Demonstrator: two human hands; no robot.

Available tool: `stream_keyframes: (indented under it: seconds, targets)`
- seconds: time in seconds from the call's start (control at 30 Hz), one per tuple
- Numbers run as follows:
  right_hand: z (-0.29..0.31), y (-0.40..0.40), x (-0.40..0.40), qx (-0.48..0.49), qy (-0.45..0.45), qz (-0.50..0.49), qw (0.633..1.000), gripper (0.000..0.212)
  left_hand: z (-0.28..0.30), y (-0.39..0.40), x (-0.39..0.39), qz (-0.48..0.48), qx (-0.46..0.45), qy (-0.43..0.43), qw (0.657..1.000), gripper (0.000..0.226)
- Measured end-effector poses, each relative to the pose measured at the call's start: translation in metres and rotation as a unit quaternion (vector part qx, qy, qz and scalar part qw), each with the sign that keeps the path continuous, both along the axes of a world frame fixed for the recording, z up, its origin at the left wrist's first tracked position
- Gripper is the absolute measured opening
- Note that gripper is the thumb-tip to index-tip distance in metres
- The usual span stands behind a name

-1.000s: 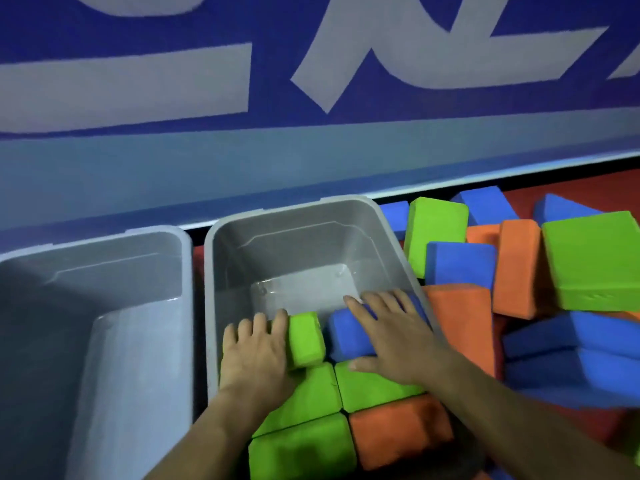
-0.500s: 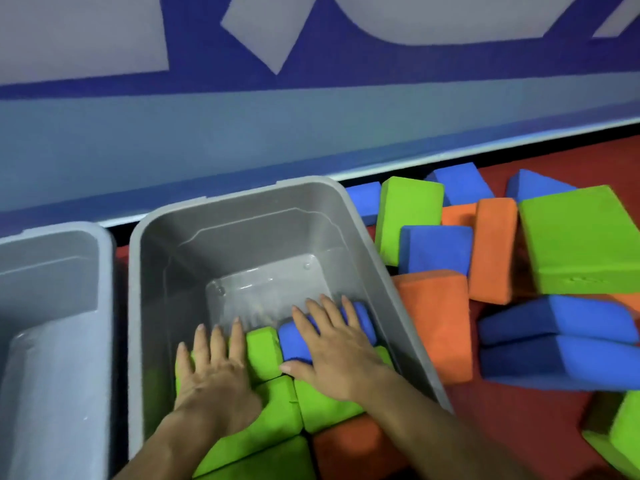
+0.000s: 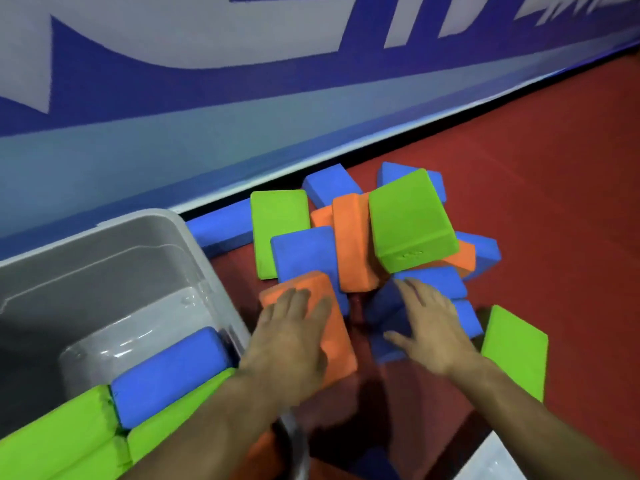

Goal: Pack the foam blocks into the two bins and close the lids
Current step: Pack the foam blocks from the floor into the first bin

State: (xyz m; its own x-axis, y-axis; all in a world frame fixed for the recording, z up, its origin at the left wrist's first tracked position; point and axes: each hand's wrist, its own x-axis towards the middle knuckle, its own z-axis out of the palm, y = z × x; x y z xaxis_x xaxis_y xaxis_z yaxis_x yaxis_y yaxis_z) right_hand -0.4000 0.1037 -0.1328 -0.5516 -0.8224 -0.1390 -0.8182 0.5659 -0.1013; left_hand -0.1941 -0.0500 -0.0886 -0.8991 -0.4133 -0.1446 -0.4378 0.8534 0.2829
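While the left hand [image 3: 294, 344] lies flat on an orange block [image 3: 332, 337], grip wide; the right hand [image 3: 433, 337], grip likewise wide, touches a blue block [image 3: 433, 280] beside the grey bin [image 3: 194, 251].

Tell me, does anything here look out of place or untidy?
Yes. Most blocks are not packed: they lie in a jumbled pile on the red floor beside the bin, tilted and overlapping. One green block sits askew on top. The bin holds only a few blocks at its near end.
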Motion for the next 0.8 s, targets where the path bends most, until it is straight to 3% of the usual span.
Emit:
stream_keyframes:
  seconds: [0.07,0.13,0.27,0.53,0.63,0.7,0.77,0.8]
  targets:
    - [-0.010,0.031,-0.037,0.132,0.000,-0.021,0.991,0.125,-0.004,0.022,-0.043,-0.049,0.012,-0.006,0.999,0.070]
    - [-0.020,0.052,-0.056,0.204,-0.002,-0.027,0.979,0.141,-0.018,0.037,-0.077,-0.089,0.015,0.023,0.996,0.067]
    - [-0.048,0.070,-0.053,0.170,0.030,-0.024,0.985,0.151,-0.051,0.048,-0.132,-0.149,0.016,0.041,0.988,0.069]
    - [-0.074,0.092,-0.050,0.038,0.106,-0.023,0.993,0.111,-0.089,0.066,-0.209,-0.159,0.023,-0.099,0.982,0.060]
    - [-0.079,0.090,-0.041,0.038,0.131,-0.047,0.990,0.085,-0.091,0.074,-0.211,-0.127,0.008,-0.095,0.987,0.056]
    - [-0.082,0.096,-0.026,0.019,0.145,-0.080,0.986,0.061,-0.092,0.077,-0.209,-0.090,-0.006,-0.086,0.992,0.070]
    - [-0.088,0.111,-0.008,0.016,0.156,-0.102,0.982,0.052,-0.098,0.082,-0.202,-0.059,-0.034,-0.068,0.995,0.081]
    - [-0.092,0.121,0.000,0.021,0.155,-0.105,0.982,0.050,-0.102,0.086,-0.195,-0.045,-0.044,-0.047,0.997,0.074]
